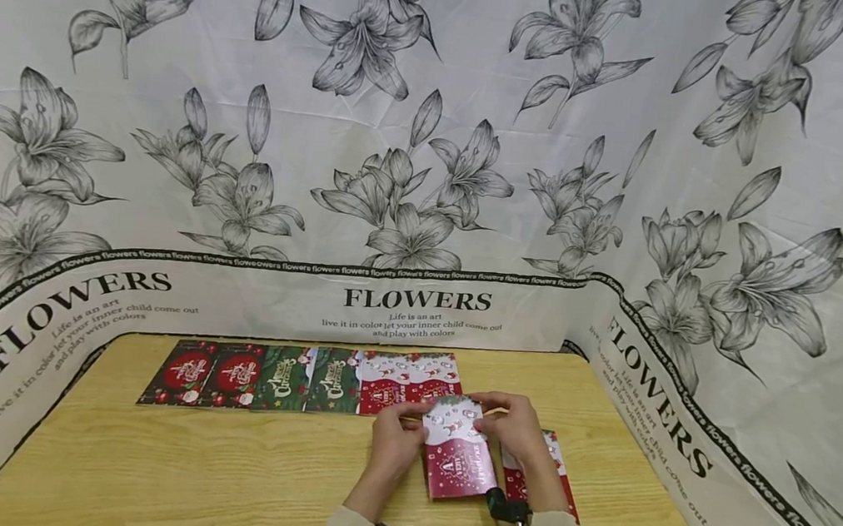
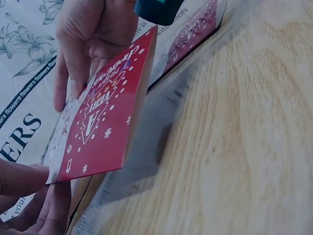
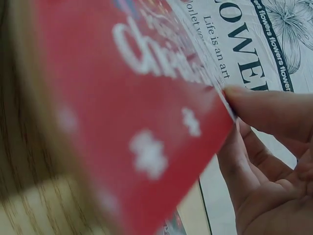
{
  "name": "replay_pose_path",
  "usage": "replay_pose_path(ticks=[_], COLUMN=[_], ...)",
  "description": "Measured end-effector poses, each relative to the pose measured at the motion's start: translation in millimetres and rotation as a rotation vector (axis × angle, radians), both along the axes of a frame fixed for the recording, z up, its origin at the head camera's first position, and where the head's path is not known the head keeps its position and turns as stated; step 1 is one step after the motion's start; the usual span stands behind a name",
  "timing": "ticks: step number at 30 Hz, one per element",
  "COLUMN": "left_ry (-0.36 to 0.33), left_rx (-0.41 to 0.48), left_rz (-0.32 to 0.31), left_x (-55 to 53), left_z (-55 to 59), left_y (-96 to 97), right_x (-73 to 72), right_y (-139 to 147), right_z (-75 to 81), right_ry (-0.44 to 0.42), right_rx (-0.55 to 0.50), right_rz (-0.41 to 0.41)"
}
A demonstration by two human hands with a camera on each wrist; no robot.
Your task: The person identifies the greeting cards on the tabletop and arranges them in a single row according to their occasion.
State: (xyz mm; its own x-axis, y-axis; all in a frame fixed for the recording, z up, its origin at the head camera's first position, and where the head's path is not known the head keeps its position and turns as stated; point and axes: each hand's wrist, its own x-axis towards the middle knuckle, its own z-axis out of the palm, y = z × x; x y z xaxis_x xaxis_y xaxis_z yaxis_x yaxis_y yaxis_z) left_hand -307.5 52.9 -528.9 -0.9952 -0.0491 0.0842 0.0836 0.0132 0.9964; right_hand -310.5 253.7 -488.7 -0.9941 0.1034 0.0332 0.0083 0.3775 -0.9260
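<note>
A red-and-white Christmas card (image 1: 458, 467) is held up over the table, its front towards the head camera. My left hand (image 1: 397, 436) pinches it at the left edge near the top. Opposite, my right hand (image 1: 516, 426) holds the right edge, thumb on the printed side in the right wrist view. The left wrist view shows the card (image 2: 100, 117) tilted, with its shadow on the wood below. Under the right forearm lies another red-and-white card (image 1: 569, 486), partly hidden by the arm.
Along the back of the wooden table (image 1: 222, 479) runs a row: two dark cards (image 1: 189, 370) with red circles, two green cards (image 1: 283, 378) and two red-and-white cards (image 1: 384, 372). Flower-printed cloth (image 1: 426, 213) walls the back and sides. Black camera mounts (image 1: 505, 506) sit at both wrists.
</note>
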Motion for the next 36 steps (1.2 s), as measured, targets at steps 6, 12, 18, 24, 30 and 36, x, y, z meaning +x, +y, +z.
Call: replay_pose_path(ticks=[6,12,18,24,30,36], left_ry=[-0.034,-0.028,-0.033,-0.039,-0.054,-0.06], left_rx=[-0.018,-0.045,-0.022,0.003,0.007,0.006], left_rz=[-0.125,-0.187,-0.214,-0.22,-0.186,-0.091], left_x=[3.0,5.2,4.4,3.0,2.3,0.6], left_z=[-3.0,-4.2,-5.1,-5.1,-4.4,-3.5], left_y=[-1.5,-0.8,0.8,1.6,0.3,-1.7], right_x=[2.2,0.2,0.0,-0.5,-2.4,-3.6], right_y=[4.7,13.1,16.9,17.0,16.9,15.4], right_z=[-0.1,-1.4,-0.7,-1.1,-1.4,-3.3], right_ry=[0.018,0.025,0.027,0.025,0.004,-0.002], right_rx=[-0.052,-0.134,-0.182,-0.188,-0.207,-0.142], right_rz=[-0.082,-0.18,-0.242,-0.256,-0.255,-0.162])
